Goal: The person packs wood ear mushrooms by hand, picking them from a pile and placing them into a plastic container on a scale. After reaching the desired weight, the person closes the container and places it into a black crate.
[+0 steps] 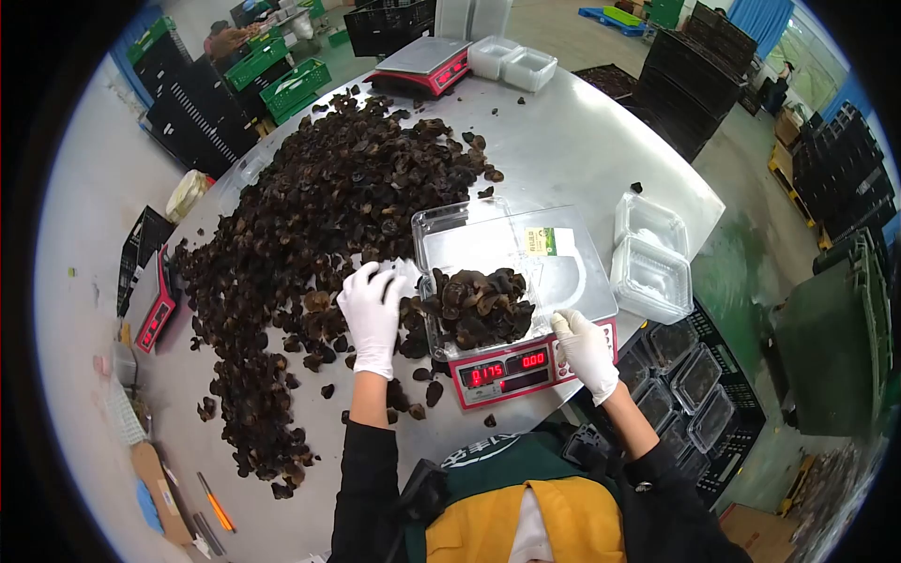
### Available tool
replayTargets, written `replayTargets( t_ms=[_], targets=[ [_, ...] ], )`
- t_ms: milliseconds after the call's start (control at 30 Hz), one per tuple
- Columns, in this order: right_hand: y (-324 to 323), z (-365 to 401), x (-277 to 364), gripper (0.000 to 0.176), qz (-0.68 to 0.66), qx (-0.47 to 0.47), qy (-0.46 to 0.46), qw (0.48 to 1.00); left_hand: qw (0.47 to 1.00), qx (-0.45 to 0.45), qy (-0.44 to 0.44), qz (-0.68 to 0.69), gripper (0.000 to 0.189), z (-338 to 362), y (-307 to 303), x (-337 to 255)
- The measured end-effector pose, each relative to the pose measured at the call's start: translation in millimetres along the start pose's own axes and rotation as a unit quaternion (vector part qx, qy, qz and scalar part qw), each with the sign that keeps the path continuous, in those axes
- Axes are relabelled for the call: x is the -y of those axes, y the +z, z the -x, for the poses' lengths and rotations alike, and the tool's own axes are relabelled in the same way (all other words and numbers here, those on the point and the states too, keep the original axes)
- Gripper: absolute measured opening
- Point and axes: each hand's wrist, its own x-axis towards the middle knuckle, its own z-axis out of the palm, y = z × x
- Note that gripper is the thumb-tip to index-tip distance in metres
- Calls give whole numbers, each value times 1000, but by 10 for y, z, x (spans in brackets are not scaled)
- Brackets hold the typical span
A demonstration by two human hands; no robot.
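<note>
A clear plastic clamshell box, lid open, sits on a red digital scale and holds dark dried mushrooms. My left hand, in a white glove, rests on the edge of a big pile of the same mushrooms, just left of the box; whether it holds any I cannot tell. My right hand, also gloved, lies on the scale's right front corner beside the box, fingers touching the box's lower edge.
The steel table also carries stacked empty clear boxes at the right, a second scale and white trays at the back, a third scale at the left edge. Black crates with packed boxes stand below right.
</note>
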Motion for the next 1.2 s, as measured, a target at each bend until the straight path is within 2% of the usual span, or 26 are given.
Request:
replayTargets(
  t_ms=[33, 100, 167, 200, 233, 300, 333, 367, 400, 433, 600, 667, 700, 767, 800, 833, 933, 967, 1033, 1067, 1100, 1200],
  targets=[
    [4, 17, 100, 30, -34, 22, 56, 998, 1000, -17, -13, 23, 25, -48, 24, 14],
    [41, 23, 134, 28, -39, 32, 70, 996, 972, 20, -81, 218, 26, -162, 95, -26],
    [123, -24, -12, 26, 9, 4, 35, 999, 963, 50, -94, 246, 25, -259, 246, -55],
    [181, -47, -178, 25, 29, -40, -43, 998, 966, 55, -100, 230, 22, -294, 164, -190],
    [156, -31, -179, 25, 28, -43, -43, 998, 966, 56, -98, 231, 22, -309, 59, -313],
    [95, 4, -135, 25, 58, -94, -102, 989, 962, 77, 145, 217, 22, -300, -158, -556],
    [65, 22, -99, 25, 58, -96, -99, 989, 940, 143, 249, 182, 26, -290, -258, -705],
    [31, 24, -49, 25, 13, -79, -43, 996, 903, 205, 348, 144, 31, -263, -325, -848],
    [10, 23, -8, 25, -32, -60, 13, 998, 891, 238, 369, 116, 34, -170, -358, -974],
    [6, 29, 19, 25, -31, -59, 13, 998, 877, 269, 388, 88, 37, -76, -363, -1079],
    [16, 72, 142, 26, -45, -47, 23, 998, 863, 314, 392, 52, 23, -29, 0, -1073],
    [5, 85, 124, 26, -39, -57, 16, 997, 869, 318, 344, 159, 11, -48, 31, -1044],
    [1, 88, 118, 25, -35, -63, 9, 997, 869, 318, 344, 160, 11, -52, 42, -1039],
    [-24, 78, 120, 25, -37, -57, 30, 997, 872, 319, 283, 241, 6, -54, 54, -1019],
    [-28, 73, 126, 26, -40, -49, 50, 997, 871, 330, 283, 231, 16, -62, 46, -992],
    [-19, 72, 135, 26, -39, -47, 49, 997, 872, 329, 281, 230, 16, -52, 34, -983],
    [8, 60, 161, 26, -72, -36, 42, 996, 875, 312, 355, 99, 40, 7, 37, -978],
    [18, 57, 170, 26, -71, -33, 35, 996, 877, 312, 353, 98, 40, 23, 45, -1008],
    [37, 40, 181, 26, -69, -26, 25, 997, 862, 321, 386, 70, 37, 44, 62, -1088],
    [47, 35, 171, 26, -64, -27, 22, 997, 863, 318, 385, 78, 25, 39, 115, -1099],
    [53, 30, 159, 26, -58, -29, 19, 998, 864, 316, 383, 79, 25, 23, 132, -1093],
    [43, 19, 114, 27, -50, -35, 23, 998, 865, 319, 348, 167, 12, -18, 179, -1073]
  ],
)
